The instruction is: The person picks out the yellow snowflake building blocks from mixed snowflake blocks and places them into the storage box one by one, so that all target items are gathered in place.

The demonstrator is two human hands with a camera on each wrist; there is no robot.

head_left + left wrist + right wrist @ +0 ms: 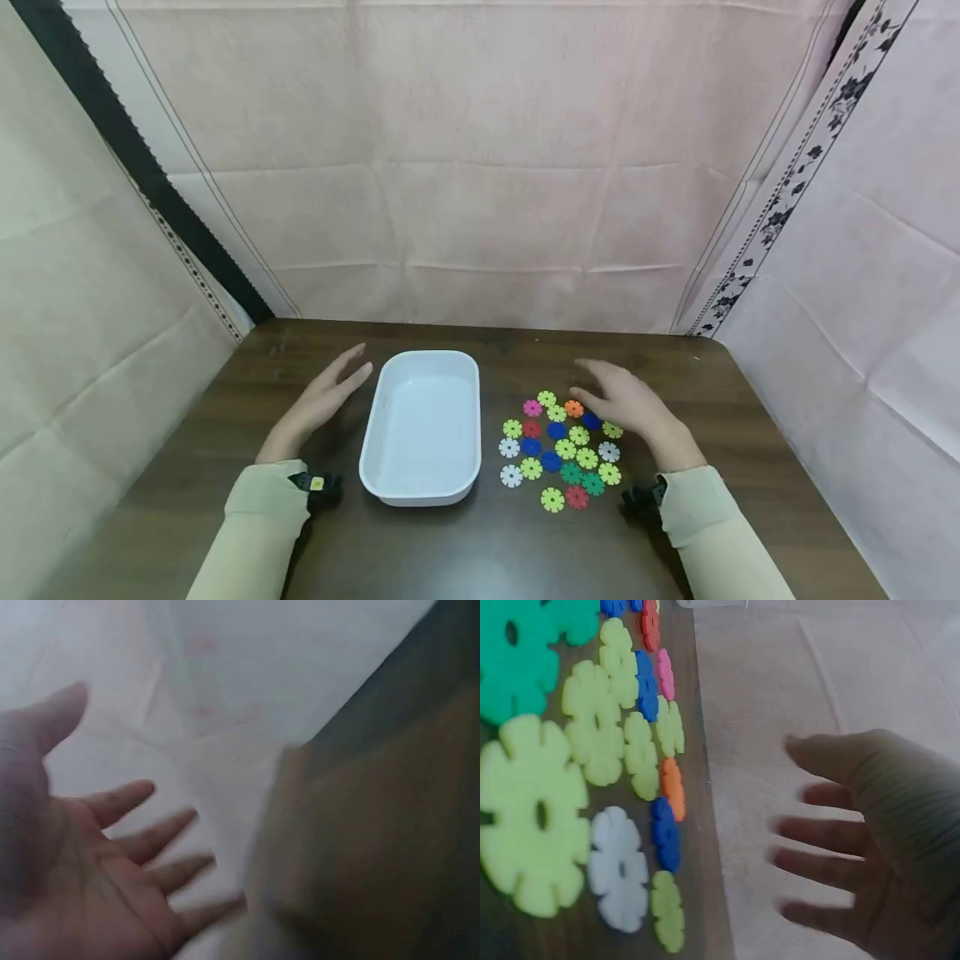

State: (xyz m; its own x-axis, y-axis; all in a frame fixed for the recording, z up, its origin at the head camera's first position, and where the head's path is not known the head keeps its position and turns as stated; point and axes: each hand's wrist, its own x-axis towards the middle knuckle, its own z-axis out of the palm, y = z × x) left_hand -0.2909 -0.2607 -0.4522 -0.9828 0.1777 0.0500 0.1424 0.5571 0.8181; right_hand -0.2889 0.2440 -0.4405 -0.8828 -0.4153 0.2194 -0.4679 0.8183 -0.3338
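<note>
A white rectangular tray (420, 429) stands on the table, with nothing visible inside. To its right lie several flower-shaped plastic discs with notched rims, among them yellow-green (552, 500), blue (551, 462), green (592, 483), red (577, 497), white (512, 476), pink (532, 408) and orange (573, 408). My left hand (322, 400) is left of the tray, apart from it; the left wrist view shows its fingers (161, 836) spread and holding nothing. Beside the discs' far right edge is my right hand (626, 400), nearest the orange and blue discs. Its fingers (821, 834) are extended around nothing in the right wrist view.
The dark wooden table (375, 550) has rounded far corners. White cloth (480, 167) hangs behind it, and more cloth hangs along the left (90, 358) and right sides (862, 333). Each wrist wears a dark strap with a small device.
</note>
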